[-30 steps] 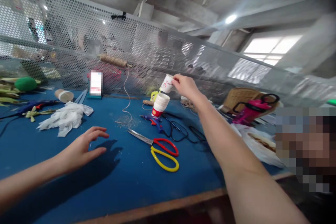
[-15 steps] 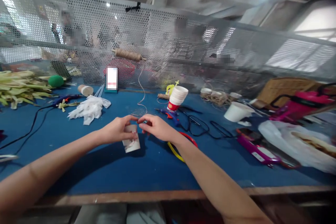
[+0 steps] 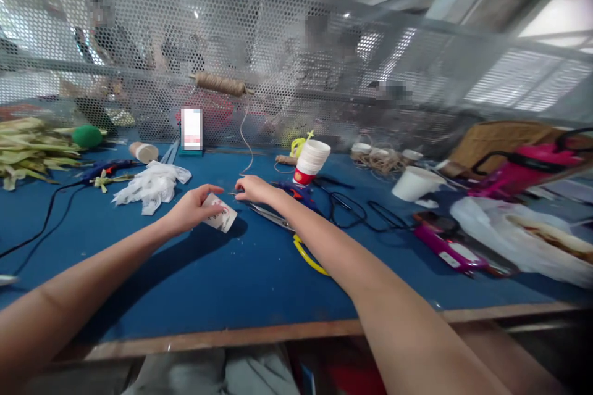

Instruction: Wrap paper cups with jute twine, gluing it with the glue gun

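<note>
Bare forearms [image 3: 345, 247] here, right down to your fingers [image 3: 241, 186]. And there's pale grey, creased cloth [image 3: 262, 371] across your lap.

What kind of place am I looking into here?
Probably a craft workshop: twine spool on the mesh partition, scissors and a glue gun on the blue bench.

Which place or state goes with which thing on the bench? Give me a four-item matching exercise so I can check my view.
Things:
1. Printed cup
2. Cup stack
3. Green ball
4. Scissors

Places or states:
A. Beside the pale husks
B. Partly hidden by the right forearm
C. White above, red at the bottom
D. In the left hand

Pairs: 1-D, 2-C, 3-A, 4-B
</note>
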`<state>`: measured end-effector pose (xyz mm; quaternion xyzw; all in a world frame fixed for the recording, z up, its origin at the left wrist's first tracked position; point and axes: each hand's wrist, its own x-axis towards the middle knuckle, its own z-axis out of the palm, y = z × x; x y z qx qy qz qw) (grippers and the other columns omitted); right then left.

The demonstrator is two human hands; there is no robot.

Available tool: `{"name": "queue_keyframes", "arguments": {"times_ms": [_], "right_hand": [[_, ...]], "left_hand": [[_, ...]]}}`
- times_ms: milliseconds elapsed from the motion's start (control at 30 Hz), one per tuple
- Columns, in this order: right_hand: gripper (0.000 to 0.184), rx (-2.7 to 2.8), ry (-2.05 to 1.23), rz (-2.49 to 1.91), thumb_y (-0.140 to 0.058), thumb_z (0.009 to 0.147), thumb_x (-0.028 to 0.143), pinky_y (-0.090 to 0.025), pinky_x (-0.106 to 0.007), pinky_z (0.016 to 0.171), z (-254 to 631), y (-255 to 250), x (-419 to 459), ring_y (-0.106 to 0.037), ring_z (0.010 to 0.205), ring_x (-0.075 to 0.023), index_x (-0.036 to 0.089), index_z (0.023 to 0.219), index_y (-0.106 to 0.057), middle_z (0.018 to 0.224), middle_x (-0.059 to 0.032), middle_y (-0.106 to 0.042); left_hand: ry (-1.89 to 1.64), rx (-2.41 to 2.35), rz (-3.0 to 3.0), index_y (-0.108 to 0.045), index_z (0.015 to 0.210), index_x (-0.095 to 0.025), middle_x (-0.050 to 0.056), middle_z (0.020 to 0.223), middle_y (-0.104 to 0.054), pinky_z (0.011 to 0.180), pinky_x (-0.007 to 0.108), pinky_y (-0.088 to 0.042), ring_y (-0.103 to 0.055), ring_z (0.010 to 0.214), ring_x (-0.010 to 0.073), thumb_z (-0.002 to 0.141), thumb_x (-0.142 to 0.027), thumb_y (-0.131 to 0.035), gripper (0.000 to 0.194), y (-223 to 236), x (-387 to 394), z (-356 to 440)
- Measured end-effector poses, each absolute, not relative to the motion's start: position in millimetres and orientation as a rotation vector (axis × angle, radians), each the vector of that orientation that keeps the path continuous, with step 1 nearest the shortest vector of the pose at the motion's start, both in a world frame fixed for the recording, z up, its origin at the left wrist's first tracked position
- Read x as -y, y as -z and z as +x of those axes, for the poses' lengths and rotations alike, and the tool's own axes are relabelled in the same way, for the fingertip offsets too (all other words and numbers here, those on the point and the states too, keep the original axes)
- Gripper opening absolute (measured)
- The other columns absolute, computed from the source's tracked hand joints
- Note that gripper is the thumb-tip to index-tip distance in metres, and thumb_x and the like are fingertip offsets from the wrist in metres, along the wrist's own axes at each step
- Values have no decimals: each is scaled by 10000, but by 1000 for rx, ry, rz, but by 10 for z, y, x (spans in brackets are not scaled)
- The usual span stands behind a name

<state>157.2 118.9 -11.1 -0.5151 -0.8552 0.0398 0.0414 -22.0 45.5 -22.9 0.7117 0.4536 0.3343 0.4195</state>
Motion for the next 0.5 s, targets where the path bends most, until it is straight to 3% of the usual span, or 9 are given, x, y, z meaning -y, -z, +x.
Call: {"name": "queue_keyframes", "arguments": {"times_ms": [167,267,367,500], "right_hand": [[204,2465,-52,-1694,-528,782,323,-403,-209,708,1712,-5,-1129,-598,866,-153,197,895,-643,939,-45,-666],[299,2238,42,-1928,-431,830,364,-414,-261,683,2130,-142,-977,-607,837,-198,149,886,-630,900,-106,-663],[217,2051,46,-2174,-549,746,285,-422,-296,643,2581,-140,-859,-616,811,-262,89,772,-639,842,-189,-657],[77,1922,-106,-2267,-657,596,186,-426,-268,584,2894,62,-818,-632,721,-254,124,592,-612,708,-154,-665]], "left_hand": [[-861,-1199,1879,-390,1218,-158,34,823,-610,644,276,-434,-566,727,171,671,-356,-590,615,278,-453,-220],[-845,-1288,1734,-291,1275,-114,20,719,-601,551,258,-419,-561,619,162,650,-372,-611,748,281,-460,-203],[-812,-1393,1661,-334,1231,-81,37,714,-608,507,248,-402,-571,612,175,622,-417,-628,755,260,-467,-202],[-741,-1374,1725,-462,1122,-111,81,852,-632,592,273,-438,-595,745,207,628,-437,-614,611,225,-467,-233]]}}
